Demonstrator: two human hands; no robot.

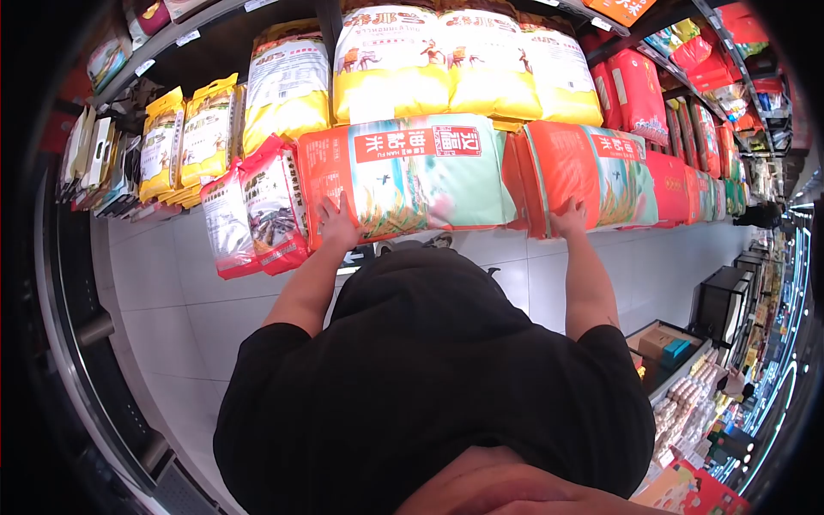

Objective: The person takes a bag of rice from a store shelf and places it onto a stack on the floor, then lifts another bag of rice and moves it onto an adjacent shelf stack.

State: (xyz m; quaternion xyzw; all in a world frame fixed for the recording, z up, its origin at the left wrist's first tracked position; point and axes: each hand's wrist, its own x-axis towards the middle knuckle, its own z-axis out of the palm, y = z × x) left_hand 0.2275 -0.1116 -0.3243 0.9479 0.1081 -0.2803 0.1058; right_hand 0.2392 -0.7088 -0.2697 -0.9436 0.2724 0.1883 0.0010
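Observation:
A large orange and pale green rice bag [429, 176] lies at the front of the shelf, in the middle of the head view. My left hand [337, 225] rests on its lower left part, fingers spread and touching the printed surface. To its right is a second, similar orange rice bag [562, 163]. My right hand [568, 220] touches the lower left part of that bag, its fingers stretched over the front. Between the two bags there is a narrow orange gap. The undersides of both bags and the thumbs' exact contact are hard to make out.
Several yellow and white rice bags [390, 64] stand behind. Red and silver bags [270, 206] sit at the left, smaller yellow bags [210, 124] farther left. Red packages [635, 94] line the right. A display box [665, 352] stands on the tiled floor [202, 283] side at right.

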